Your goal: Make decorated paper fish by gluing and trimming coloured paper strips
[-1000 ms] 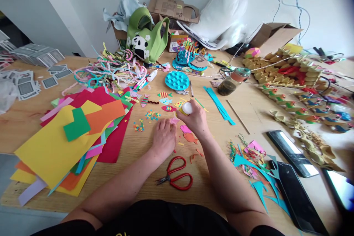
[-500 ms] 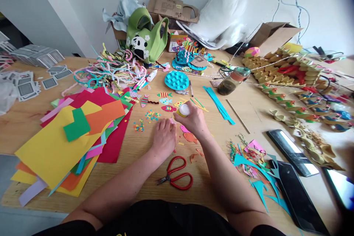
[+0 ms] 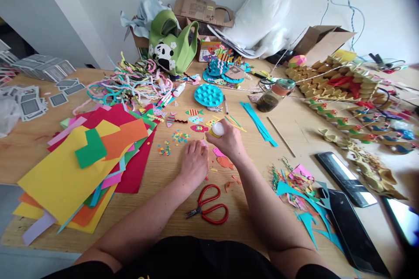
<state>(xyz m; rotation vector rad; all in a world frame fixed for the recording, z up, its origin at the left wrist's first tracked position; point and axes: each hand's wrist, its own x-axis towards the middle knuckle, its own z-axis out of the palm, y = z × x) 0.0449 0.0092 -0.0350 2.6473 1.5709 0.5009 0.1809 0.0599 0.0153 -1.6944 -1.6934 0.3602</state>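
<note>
My right hand [image 3: 230,141] is wrapped round a small glue bottle [image 3: 218,129] with a round white end and a yellow body, tipped down toward the table. Just left of it, my left hand [image 3: 195,161] keeps its fingertips on a pale pink paper piece [image 3: 204,142], mostly hidden between the hands. Paper fish lie close by: a red one [image 3: 199,128], a light blue one [image 3: 195,119], a striped one [image 3: 194,112] and an orange one [image 3: 224,162]. Small paper dots [image 3: 180,136] are scattered left of my fingers. Red-handled scissors [image 3: 209,207] rest open near my body.
Coloured paper sheets [image 3: 59,174] pile up on the left. Behind stand a blue scalloped disc [image 3: 208,96], a green panda bag [image 3: 175,48] and a glass jar [image 3: 274,98]. Blue strips [image 3: 258,123], paper scraps [image 3: 299,187] and phones [image 3: 353,231] lie to the right.
Almost nothing differs. Both hands keep their places over the pink paper piece, and the view has shifted very slightly.
</note>
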